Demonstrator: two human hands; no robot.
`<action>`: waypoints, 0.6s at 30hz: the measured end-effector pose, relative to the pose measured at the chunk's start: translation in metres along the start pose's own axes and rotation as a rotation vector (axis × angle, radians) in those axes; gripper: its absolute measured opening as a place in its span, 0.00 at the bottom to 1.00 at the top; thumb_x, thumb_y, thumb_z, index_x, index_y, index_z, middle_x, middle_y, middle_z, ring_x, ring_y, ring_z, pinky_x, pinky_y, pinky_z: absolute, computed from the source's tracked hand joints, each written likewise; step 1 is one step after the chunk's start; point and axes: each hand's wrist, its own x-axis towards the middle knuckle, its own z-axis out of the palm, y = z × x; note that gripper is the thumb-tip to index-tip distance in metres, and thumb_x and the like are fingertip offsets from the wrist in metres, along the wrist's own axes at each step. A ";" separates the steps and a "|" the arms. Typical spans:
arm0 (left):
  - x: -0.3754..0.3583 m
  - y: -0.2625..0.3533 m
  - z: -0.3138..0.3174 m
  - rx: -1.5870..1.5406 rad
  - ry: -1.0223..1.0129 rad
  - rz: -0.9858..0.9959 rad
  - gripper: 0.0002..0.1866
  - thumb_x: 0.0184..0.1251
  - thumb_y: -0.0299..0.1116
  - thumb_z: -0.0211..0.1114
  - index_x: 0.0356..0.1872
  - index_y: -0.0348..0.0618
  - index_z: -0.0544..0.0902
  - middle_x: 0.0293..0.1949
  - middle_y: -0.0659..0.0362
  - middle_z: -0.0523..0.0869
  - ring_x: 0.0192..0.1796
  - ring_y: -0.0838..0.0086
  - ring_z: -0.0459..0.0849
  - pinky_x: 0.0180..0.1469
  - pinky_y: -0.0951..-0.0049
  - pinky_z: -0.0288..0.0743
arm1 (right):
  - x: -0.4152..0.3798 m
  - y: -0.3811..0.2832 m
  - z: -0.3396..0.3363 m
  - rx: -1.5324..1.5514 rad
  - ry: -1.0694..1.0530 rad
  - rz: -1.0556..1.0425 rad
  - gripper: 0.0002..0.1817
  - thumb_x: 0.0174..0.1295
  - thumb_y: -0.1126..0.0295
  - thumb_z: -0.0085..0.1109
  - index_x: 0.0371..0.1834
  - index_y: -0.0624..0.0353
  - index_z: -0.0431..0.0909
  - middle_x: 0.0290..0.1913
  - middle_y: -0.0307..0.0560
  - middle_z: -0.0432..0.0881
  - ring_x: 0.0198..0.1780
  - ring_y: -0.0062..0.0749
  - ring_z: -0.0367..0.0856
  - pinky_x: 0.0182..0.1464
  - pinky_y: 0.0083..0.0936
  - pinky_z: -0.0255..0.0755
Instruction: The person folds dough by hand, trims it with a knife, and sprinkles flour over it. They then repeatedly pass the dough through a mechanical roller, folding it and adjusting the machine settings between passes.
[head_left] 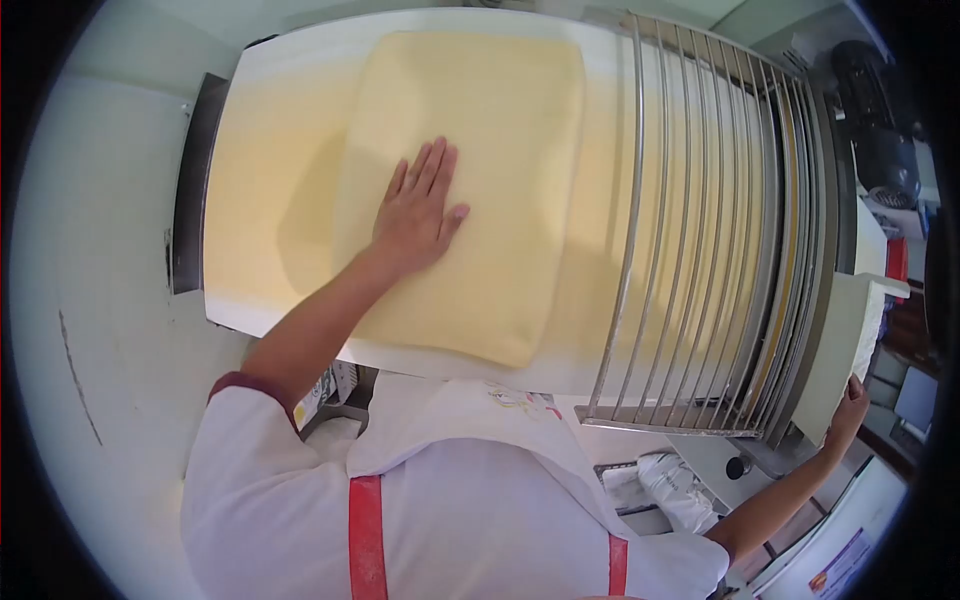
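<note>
My left hand point(418, 210) lies flat on a smooth, pale yellow dough sheet point(480, 270), fingers stretched out and thumb spread. The dough is a thick rounded rectangle resting on the white conveyor belt point(255, 190) of a dough sheeter. Far to the right, my right hand point(848, 415) is at the lower edge of a pale side panel point(835, 350) on the machine. Its fingers look curled there, but what they grip is hidden. A metal bar guard point(665, 230) stands over the belt between the dough and the rollers.
Dark end bracket point(192, 185) of the belt is close to the wall point(95, 280) on the left. A black motor point(880, 125) sits beyond the rollers at the upper right. Below the guard are a white plastic bag point(678, 490) and a black knob point(738, 467).
</note>
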 end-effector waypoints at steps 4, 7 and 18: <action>-0.009 0.000 -0.005 -0.065 0.002 0.007 0.37 0.75 0.49 0.42 0.75 0.37 0.45 0.77 0.49 0.46 0.79 0.58 0.42 0.77 0.54 0.37 | 0.003 0.024 -0.005 0.284 0.078 0.014 0.15 0.66 0.75 0.53 0.54 0.69 0.76 0.46 0.42 0.82 0.44 0.18 0.78 0.45 0.16 0.71; -0.014 -0.021 -0.014 -0.088 0.008 0.036 0.36 0.75 0.47 0.42 0.75 0.37 0.44 0.77 0.48 0.45 0.79 0.58 0.42 0.77 0.54 0.37 | -0.015 0.018 -0.022 0.766 0.258 -0.017 0.18 0.68 0.72 0.51 0.59 0.69 0.72 0.53 0.46 0.79 0.51 0.26 0.78 0.53 0.23 0.74; -0.049 -0.111 0.002 -0.494 0.230 0.012 0.35 0.75 0.37 0.46 0.74 0.33 0.42 0.76 0.42 0.44 0.78 0.51 0.41 0.77 0.58 0.40 | -0.203 -0.293 0.348 0.128 0.528 -0.392 0.17 0.65 0.68 0.49 0.53 0.66 0.75 0.48 0.50 0.80 0.51 0.32 0.78 0.51 0.28 0.74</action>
